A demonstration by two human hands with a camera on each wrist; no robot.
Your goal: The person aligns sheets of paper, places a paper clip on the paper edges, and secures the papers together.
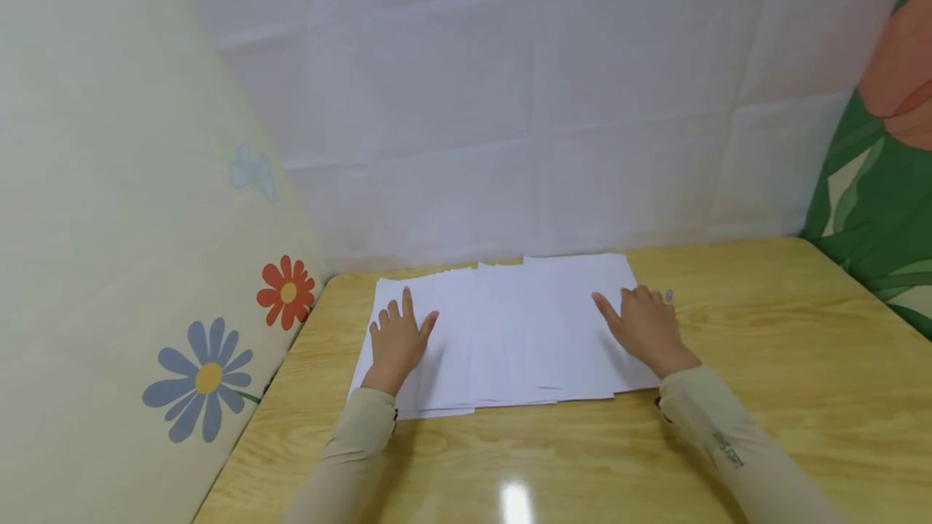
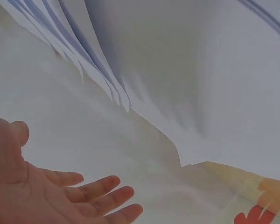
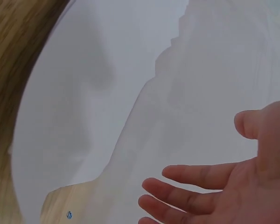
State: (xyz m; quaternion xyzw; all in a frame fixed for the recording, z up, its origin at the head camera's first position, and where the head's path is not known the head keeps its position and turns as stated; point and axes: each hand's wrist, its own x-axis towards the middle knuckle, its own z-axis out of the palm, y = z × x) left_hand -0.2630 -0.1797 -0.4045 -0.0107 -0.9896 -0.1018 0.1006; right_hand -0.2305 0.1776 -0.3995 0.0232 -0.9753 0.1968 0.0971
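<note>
White paper sheets (image 1: 502,330) lie fanned out and overlapping on the wooden table, their edges stepped along the front and back. Over the left part of the spread is my left hand (image 1: 399,342), fingers loosely extended and thumb apart. My right hand (image 1: 646,328) is at the right edge of the sheets, its thumb pointing in over the paper. In the left wrist view the left hand (image 2: 51,196) shows its palm with nothing in it, below the layered sheet edges (image 2: 84,51). The right hand (image 3: 214,186) likewise has spread fingers and a bare palm beside the paper (image 3: 70,116).
A small blue-marked object (image 1: 669,295) lies on the wooden table (image 1: 786,362) just past the right hand. A white cloth backdrop (image 1: 451,103) rises behind the table. A flower-printed panel (image 1: 109,225) borders the left side and a green leafy one (image 1: 888,209) the right.
</note>
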